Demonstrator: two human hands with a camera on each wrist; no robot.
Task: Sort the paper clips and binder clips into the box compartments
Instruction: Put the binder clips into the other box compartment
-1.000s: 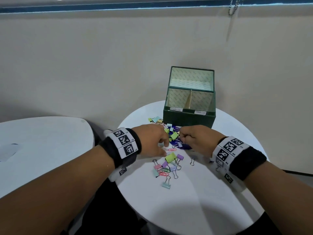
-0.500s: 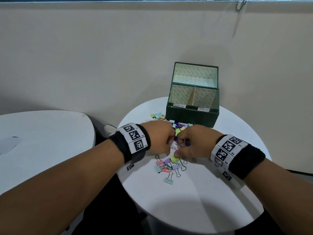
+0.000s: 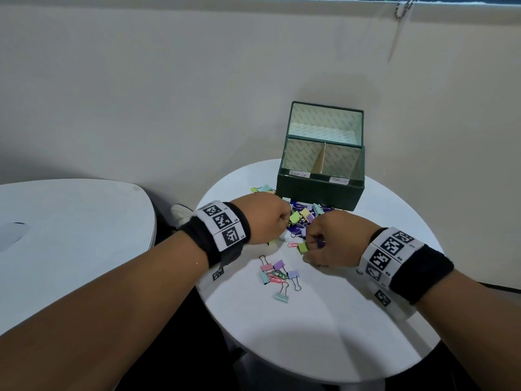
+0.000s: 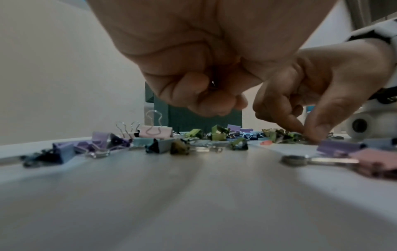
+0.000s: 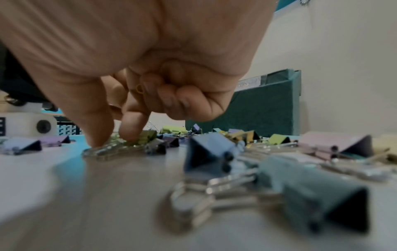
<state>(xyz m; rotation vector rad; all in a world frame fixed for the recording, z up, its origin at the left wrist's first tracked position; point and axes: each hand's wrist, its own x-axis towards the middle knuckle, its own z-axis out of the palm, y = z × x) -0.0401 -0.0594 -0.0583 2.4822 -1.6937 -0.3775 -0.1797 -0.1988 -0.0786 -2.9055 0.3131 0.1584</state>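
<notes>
Round white table [image 3: 324, 334] carries a dark green cardboard box [image 3: 320, 193] at its far side, lid standing open behind. A tan divider [image 3: 320, 160] splits the box into left and right compartments; each has a small white label on the front rim, writing too small to read. Compartment floors are hidden in every view.

Pile of pastel binder clips and coloured paper clips [image 3: 304, 218] lies on the table just in front of the box, between the two hands. A smaller cluster of pink, purple and teal binder clips [image 3: 277, 273] sits nearer the person, apart from the main pile. One pink paper clip [image 3: 291, 245] lies between pile and cluster.

Left hand [image 3: 260, 218]: fingers curled into a loose fist above the left edge of the pile. In the left wrist view a glint of metal shows between the curled fingers [image 4: 199, 95]; what it is, cannot tell.

Right hand [image 3: 335, 239]: thumb and forefinger [image 5: 133, 125] pressed down on a yellow-green binder clip [image 3: 302, 247] at the near edge of the pile, pinching it against the table. The other fingers are curled into the palm, with a small yellow paper clip [image 5: 139, 88] showing among them.

Second white table [image 3: 70, 235] stands to the left, well apart.
</notes>
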